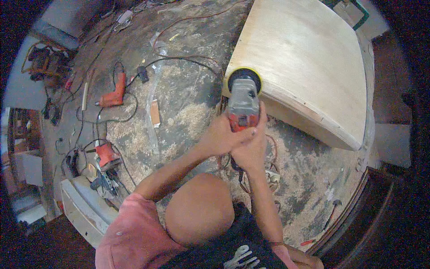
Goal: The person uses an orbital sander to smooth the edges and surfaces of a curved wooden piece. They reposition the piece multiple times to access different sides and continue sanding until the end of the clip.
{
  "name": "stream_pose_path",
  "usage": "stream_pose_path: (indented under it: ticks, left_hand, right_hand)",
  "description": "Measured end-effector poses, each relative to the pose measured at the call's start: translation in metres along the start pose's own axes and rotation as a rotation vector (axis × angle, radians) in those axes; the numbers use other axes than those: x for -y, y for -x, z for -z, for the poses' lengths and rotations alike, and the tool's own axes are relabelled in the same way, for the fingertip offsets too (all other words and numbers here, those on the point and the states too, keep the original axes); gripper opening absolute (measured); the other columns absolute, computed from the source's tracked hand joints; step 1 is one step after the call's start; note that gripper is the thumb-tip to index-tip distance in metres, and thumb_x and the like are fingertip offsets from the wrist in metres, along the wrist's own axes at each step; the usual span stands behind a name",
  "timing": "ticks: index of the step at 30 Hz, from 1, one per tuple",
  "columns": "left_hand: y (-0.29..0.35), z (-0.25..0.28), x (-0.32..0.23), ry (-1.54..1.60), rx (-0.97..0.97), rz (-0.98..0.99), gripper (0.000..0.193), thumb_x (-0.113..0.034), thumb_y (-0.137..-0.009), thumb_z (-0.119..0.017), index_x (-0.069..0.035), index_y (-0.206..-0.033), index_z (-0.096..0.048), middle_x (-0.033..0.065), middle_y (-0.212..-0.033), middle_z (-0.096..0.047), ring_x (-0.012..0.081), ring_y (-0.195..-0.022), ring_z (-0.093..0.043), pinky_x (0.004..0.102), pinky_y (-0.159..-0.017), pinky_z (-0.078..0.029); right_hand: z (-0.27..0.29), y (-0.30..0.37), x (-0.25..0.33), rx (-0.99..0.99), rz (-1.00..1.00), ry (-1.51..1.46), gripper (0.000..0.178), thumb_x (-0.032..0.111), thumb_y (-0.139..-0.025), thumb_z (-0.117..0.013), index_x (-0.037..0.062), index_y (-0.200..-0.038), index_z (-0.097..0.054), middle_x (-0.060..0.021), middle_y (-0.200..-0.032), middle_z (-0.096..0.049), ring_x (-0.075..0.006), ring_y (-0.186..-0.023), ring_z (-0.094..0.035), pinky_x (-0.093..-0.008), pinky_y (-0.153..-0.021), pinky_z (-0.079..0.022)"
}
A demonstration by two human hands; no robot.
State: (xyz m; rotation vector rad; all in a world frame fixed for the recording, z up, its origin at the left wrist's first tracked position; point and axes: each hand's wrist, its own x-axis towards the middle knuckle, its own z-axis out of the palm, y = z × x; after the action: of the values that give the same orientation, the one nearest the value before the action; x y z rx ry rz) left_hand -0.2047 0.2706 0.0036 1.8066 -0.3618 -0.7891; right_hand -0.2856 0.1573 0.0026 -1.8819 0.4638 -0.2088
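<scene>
Both my hands are wrapped round a grey and red disc sander [243, 98]. My left hand [223, 136] grips its red body from the left, thumb laid across the top. From the right side my right hand [251, 145] closes on the same body, and its fingers overlap the left thumb area. The sander's round black pad with a yellow rim [258, 77] lies over the near left corner of a large pale plywood panel [304, 49]. Whether the pad presses on the wood or hovers just above it, I cannot tell. My hands hide part of the handle.
An orange drill [117, 92] and another red power tool [105, 154] lie left among tangled cords on the sawdust-strewn floor. A small wooden piece [155, 113] lies between. A hammer [332, 214] is at the lower right. My bent knee [199, 208] is below my hands.
</scene>
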Motion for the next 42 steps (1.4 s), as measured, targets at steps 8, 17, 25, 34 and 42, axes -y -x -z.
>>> stream_pose_path:
  ticks: [8, 17, 25, 34, 42]
  left_hand:
    - [-0.025, -0.062, -0.036, -0.147, 0.157, -0.089, 0.060, -0.054, -0.082, -0.079, 0.000, -0.107, -0.067, 0.0216, -0.096, -0.074, 0.0363, -0.090, -0.074, 0.0464, -0.081, -0.057]
    - [-0.017, -0.005, -0.002, 0.096, 0.015, -0.069, 0.058, -0.053, -0.082, -0.079, -0.001, -0.106, -0.068, 0.0181, -0.095, -0.074, 0.0292, -0.085, -0.072, 0.0421, -0.076, -0.057]
    - [-0.025, -0.054, -0.045, -0.053, 0.107, -0.224, 0.060, -0.053, -0.081, -0.080, 0.000, -0.108, -0.069, 0.0202, -0.096, -0.074, 0.0347, -0.090, -0.074, 0.0437, -0.079, -0.058]
    - [-0.012, 0.013, -0.022, 0.023, 0.066, -0.047, 0.047, -0.042, -0.089, -0.076, -0.005, -0.118, -0.071, 0.0193, -0.103, -0.076, 0.0293, -0.097, -0.074, 0.0421, -0.086, -0.057]
    - [-0.028, -0.037, -0.044, -0.096, 0.170, -0.015, 0.061, -0.055, -0.083, -0.076, -0.003, -0.114, -0.068, 0.0230, -0.104, -0.074, 0.0395, -0.102, -0.073, 0.0443, -0.089, -0.057]
  right_hand:
    - [0.051, 0.013, 0.002, -0.298, -0.062, 0.095, 0.114, 0.012, -0.072, -0.088, 0.0030, -0.161, -0.016, -0.0230, -0.141, -0.055, -0.0339, -0.127, -0.059, -0.0425, -0.108, -0.049]
    - [0.000, -0.011, 0.016, -0.144, 0.014, 0.156, 0.116, 0.017, -0.071, -0.089, 0.0057, -0.162, -0.018, -0.0229, -0.134, -0.059, -0.0357, -0.119, -0.063, -0.0442, -0.104, -0.051]
    - [0.051, 0.010, 0.022, -0.326, -0.057, 0.081, 0.110, 0.012, -0.073, -0.086, -0.0024, -0.159, -0.017, -0.0228, -0.136, -0.057, -0.0342, -0.127, -0.059, -0.0433, -0.111, -0.046]
    - [0.001, -0.013, 0.028, -0.076, -0.007, 0.151, 0.105, 0.014, -0.078, -0.080, 0.0055, -0.161, -0.017, -0.0282, -0.139, -0.057, -0.0402, -0.128, -0.060, -0.0475, -0.109, -0.047]
    - [0.045, -0.003, 0.038, -0.263, -0.036, 0.196, 0.103, 0.017, -0.078, -0.082, -0.0009, -0.158, -0.020, -0.0278, -0.136, -0.058, -0.0407, -0.126, -0.061, -0.0470, -0.109, -0.047]
